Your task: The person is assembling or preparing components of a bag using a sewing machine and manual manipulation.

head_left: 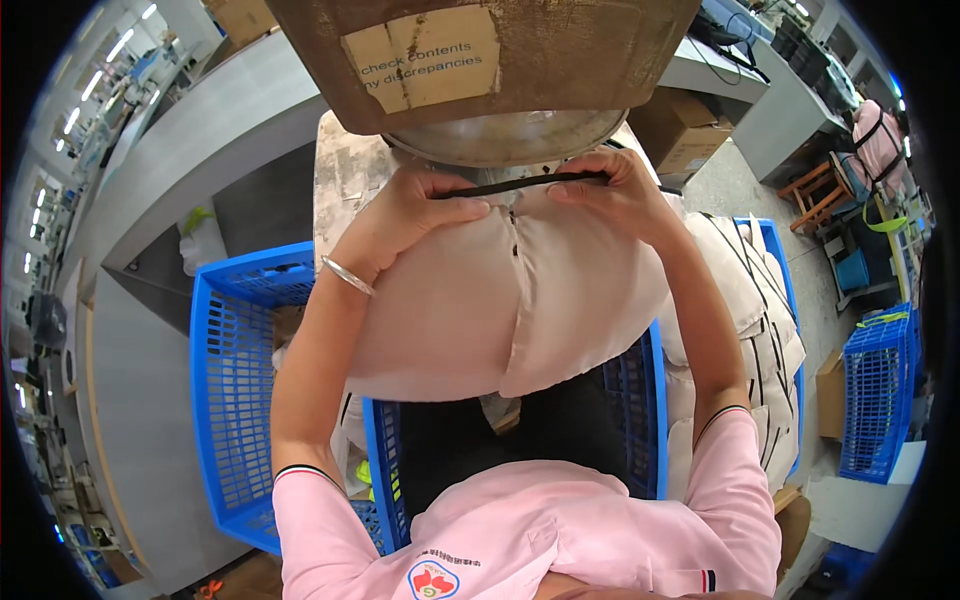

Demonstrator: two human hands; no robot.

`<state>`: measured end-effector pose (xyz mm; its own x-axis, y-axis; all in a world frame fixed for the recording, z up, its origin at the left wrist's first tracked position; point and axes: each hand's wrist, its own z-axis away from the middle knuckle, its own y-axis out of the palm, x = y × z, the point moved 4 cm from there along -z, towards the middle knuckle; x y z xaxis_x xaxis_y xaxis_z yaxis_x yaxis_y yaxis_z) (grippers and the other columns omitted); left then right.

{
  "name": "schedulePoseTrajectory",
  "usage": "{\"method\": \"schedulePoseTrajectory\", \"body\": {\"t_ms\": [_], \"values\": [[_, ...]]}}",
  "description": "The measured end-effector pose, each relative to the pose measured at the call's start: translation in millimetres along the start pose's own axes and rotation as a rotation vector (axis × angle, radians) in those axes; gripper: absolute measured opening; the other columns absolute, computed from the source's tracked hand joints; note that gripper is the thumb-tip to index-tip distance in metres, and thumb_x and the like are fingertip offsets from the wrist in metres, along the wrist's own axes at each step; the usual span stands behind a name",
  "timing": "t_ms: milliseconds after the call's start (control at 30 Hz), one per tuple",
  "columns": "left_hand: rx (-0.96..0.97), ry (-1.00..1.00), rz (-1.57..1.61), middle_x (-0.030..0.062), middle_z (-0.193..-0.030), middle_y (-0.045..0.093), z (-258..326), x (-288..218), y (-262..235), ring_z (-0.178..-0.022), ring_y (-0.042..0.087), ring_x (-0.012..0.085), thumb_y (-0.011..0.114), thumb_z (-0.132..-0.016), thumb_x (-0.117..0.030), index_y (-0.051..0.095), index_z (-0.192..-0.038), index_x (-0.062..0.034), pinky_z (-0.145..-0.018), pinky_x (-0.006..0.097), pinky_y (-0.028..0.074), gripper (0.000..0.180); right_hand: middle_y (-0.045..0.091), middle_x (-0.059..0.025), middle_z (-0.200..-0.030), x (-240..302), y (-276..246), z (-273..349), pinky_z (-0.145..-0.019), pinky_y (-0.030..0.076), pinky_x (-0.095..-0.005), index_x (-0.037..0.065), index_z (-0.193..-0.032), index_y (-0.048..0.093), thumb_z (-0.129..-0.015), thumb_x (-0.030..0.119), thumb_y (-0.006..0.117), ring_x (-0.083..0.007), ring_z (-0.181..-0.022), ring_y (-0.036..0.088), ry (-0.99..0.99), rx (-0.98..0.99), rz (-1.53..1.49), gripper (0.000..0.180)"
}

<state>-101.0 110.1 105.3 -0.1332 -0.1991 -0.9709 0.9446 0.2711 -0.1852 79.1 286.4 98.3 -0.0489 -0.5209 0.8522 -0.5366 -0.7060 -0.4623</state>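
Both hands work at the top edge of a padded beige garment [500, 300]: our left hand [405, 215] and right hand [615, 195] each pinch 1 end of a narrow black strip [520, 184], holding it taut along the collar line. Nearest us, the garment's lower half drapes over the rim of a blue plastic crate [235, 400], its bulk sagging between our forearms. We judge it light, soft and puffy (it will slump wherever unsupported), so the firm stitched edge under the strip is the sensible place to grip. Right of it lies a stack of similar padded pieces [760, 300]. Beyond the hands sits a round metal machine head [510, 135] on the worktop [345, 165].
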Motion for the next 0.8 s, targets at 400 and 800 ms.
{"method": "schedulePoseTrajectory", "body": {"t_ms": [400,800], "values": [[-0.016,0.140,0.278,0.0097,-0.105,0.071,-17.0,-6.8,-9.6,-0.094,0.067,0.0131,0.076,-0.079,-0.006,0.063,-0.120,0.0039,-0.083,0.026,0.053,0.044,0.072,0.0015,-0.090,-6.0,1.3,-23.6,-0.075,0.050,-0.0215,0.002,-0.105,0.075,-0.084,0.015,0.079,-0.0031,-0.081,0.060,0.003,0.071,-0.270,0.025],[-0.070,0.167,0.229,0.0102,-0.106,0.071,-14.3,-10.9,-14.9,-0.092,0.067,0.0148,0.076,-0.080,-0.005,0.066,-0.116,0.0043,-0.084,0.026,0.053,0.039,0.073,-0.0015,-0.093,2.7,-4.7,-21.8,-0.078,0.051,-0.0226,0.000,-0.101,0.075,-0.085,0.010,0.075,-0.0056,-0.084,0.064,0.028,0.069,-0.261,0.019]]}}
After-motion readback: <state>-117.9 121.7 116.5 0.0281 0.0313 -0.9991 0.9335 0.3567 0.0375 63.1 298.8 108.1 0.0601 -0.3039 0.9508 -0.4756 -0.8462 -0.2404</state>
